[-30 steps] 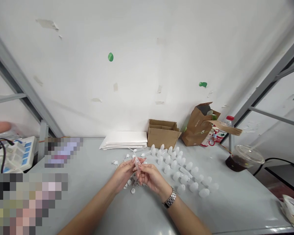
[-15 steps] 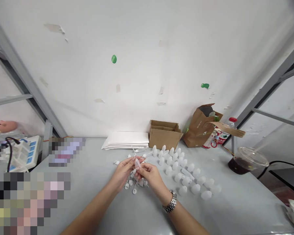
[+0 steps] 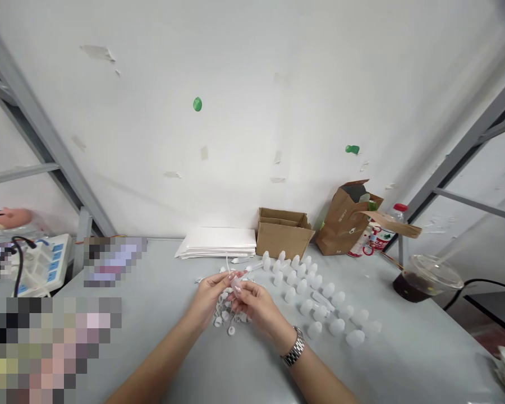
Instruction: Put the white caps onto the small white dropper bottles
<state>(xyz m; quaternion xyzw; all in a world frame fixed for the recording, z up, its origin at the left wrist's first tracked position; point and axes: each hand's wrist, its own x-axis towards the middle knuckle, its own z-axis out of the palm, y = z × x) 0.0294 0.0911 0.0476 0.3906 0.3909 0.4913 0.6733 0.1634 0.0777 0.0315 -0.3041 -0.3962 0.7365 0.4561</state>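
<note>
Over the middle of the grey table, my left hand (image 3: 210, 294) and my right hand (image 3: 256, 303) meet at the fingertips. Both are closed on a small translucent plastic piece (image 3: 236, 284), partly covered by fingers. A thin white stem (image 3: 227, 262) sticks up by my left fingers; whether it joins the piece I cannot tell. Beneath the hands lies a pile of small white plastic parts (image 3: 219, 321), some with round ends, partly hidden. To the right stand several translucent egg-shaped pieces (image 3: 302, 287) in loose rows, with a clear tube-like piece (image 3: 322, 300) lying among them.
White sheets (image 3: 216, 242) are stacked against the wall beside a cardboard box (image 3: 283, 238). A brown paper bag (image 3: 339, 227) stands farther right. Near the right edge is a lidded cup of dark drink (image 3: 416, 283) with a straw. A power strip (image 3: 55, 264) lies at left.
My fingers have shifted slightly around the translucent piece, which is now more covered. The white stem stands more upright. The view has moved a little.
</note>
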